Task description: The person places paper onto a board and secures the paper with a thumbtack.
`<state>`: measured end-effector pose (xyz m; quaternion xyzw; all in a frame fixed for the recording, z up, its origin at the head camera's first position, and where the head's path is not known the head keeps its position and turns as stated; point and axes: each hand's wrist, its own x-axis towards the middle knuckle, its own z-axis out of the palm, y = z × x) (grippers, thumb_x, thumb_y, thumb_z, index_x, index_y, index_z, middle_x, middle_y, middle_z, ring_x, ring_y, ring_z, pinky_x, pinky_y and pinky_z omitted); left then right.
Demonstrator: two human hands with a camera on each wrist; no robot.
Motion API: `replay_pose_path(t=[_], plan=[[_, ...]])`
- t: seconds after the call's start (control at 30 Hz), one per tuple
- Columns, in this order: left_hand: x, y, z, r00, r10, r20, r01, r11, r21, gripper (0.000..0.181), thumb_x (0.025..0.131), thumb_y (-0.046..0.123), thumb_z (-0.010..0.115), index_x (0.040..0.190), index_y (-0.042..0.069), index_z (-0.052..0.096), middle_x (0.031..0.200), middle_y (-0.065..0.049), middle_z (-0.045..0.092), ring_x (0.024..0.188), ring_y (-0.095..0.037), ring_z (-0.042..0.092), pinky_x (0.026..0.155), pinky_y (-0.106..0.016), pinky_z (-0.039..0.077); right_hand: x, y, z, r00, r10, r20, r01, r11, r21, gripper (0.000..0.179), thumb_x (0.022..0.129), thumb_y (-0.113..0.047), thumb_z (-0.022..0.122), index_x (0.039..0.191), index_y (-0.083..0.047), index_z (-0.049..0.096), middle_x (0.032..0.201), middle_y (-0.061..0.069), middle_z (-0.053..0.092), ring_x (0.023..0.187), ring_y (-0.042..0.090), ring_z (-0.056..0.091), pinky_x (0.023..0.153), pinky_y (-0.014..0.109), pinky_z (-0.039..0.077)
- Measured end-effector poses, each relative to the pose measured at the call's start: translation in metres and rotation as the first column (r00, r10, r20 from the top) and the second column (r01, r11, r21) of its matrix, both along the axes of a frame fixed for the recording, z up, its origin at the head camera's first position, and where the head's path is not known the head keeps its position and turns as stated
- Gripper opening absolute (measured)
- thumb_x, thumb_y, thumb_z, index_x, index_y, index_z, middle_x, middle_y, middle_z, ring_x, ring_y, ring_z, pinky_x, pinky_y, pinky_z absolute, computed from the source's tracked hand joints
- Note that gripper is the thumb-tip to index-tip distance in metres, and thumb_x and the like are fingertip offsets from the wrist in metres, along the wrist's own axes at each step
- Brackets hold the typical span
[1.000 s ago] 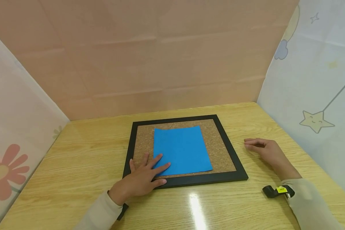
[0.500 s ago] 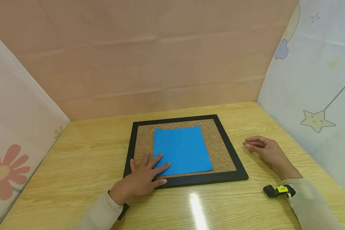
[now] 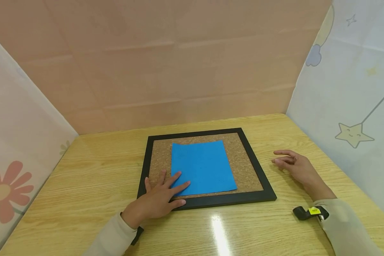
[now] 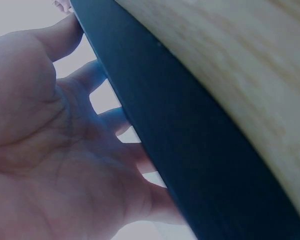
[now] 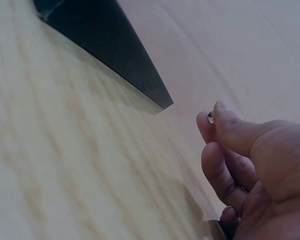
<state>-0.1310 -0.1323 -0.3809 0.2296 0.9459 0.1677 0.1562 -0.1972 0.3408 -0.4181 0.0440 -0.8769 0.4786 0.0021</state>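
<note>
- L hand (image 3: 156, 199), fingers spread apart: two tips on the blue sheet (image 3: 203, 165) at its near L corner, thumb on the blk frame (image 3: 224, 199).
- R hand (image 3: 297, 169), R of the board w/ thumb + finger pinching a tiny bit (image 5: 210, 118): shiny, silvery, roundish, mostly hidden.
- Sheet's plain bright blue, approx square, far edge a touch wavy; lies on the speckled brown cork (image 3: 248, 170) inside the frame.
- All on a wood-grain table (image 3: 92, 170), peach backdrop (image 3: 179, 71) behind.
</note>
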Motion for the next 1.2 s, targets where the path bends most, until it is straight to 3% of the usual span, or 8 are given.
replay_pose_path(t=[0.47,0.63,0.77,0.9,1.03,1.2], plan=[[0.0,0.0,0.004,1.0,-0.004,-0.001,0.004,1.0,0.008,0.055,0.101,0.05,0.05,0.153,0.038,0.038,0.169,-0.002,0.015,0.153,-0.046,-0.004,0.104,-0.084,-0.008,-0.003,0.0,0.004,0.999,-0.024,0.029,0.022,0.999,0.048,0.054,0.102,-0.042,0.053,0.137,-0.001,0.055,0.096,-0.028,0.069,0.083,-0.003,0.061,0.069,0.02,0.048],[0.0,0.001,0.005,1.0,-0.004,-0.004,0.004,1.0,0.009,0.056,0.101,0.05,0.051,0.153,0.037,0.038,0.169,-0.003,0.015,0.153,-0.046,-0.004,0.104,-0.084,-0.008,-0.003,-0.001,0.003,0.999,-0.047,0.027,0.045,0.998,0.052,0.052,0.102,-0.042,0.055,0.133,-0.001,0.059,0.095,-0.035,0.064,0.087,-0.011,0.06,0.071,0.016,0.049],[0.0,0.001,0.005,1.0,-0.003,-0.002,0.003,1.0,0.011,0.056,0.101,0.05,0.051,0.153,0.037,0.038,0.169,-0.002,0.015,0.153,-0.046,-0.004,0.104,-0.084,-0.009,-0.002,-0.003,0.004,0.998,-0.067,0.017,0.065,0.996,0.064,0.05,0.1,-0.043,0.058,0.128,-0.002,0.062,0.095,-0.039,0.06,0.084,-0.009,0.06,0.07,0.016,0.048],[-0.001,0.0,0.004,1.0,-0.006,-0.011,0.006,1.0,0.008,0.056,0.101,0.05,0.051,0.153,0.037,0.038,0.169,-0.003,0.015,0.153,-0.047,-0.003,0.104,-0.084,-0.008,-0.003,-0.005,0.005,0.998,-0.06,0.023,0.058,0.994,0.088,0.045,0.1,-0.041,0.059,0.123,-0.002,0.063,0.091,-0.028,0.066,0.078,0.002,0.06,0.066,0.021,0.047],[0.0,0.0,0.003,1.0,-0.008,-0.014,0.008,1.0,0.009,0.056,0.101,0.049,0.051,0.153,0.037,0.038,0.169,-0.003,0.016,0.153,-0.048,-0.002,0.103,-0.085,-0.007,-0.004,-0.008,0.009,0.999,-0.033,0.014,0.031,0.991,0.133,0.041,0.101,-0.04,0.058,0.121,-0.005,0.064,0.097,-0.007,0.071,0.077,0.006,0.058,0.066,0.022,0.044],[0.0,-0.001,0.001,1.0,-0.015,-0.003,0.015,1.0,0.014,0.056,0.101,0.05,0.051,0.154,0.037,0.038,0.169,-0.003,0.015,0.153,-0.048,-0.002,0.103,-0.085,-0.007,-0.011,-0.024,0.032,0.997,0.053,-0.06,-0.037,0.967,0.254,0.036,0.102,-0.037,0.057,0.12,-0.007,0.065,0.112,0.012,0.071,0.09,0.008,0.063,0.074,0.025,0.05]])
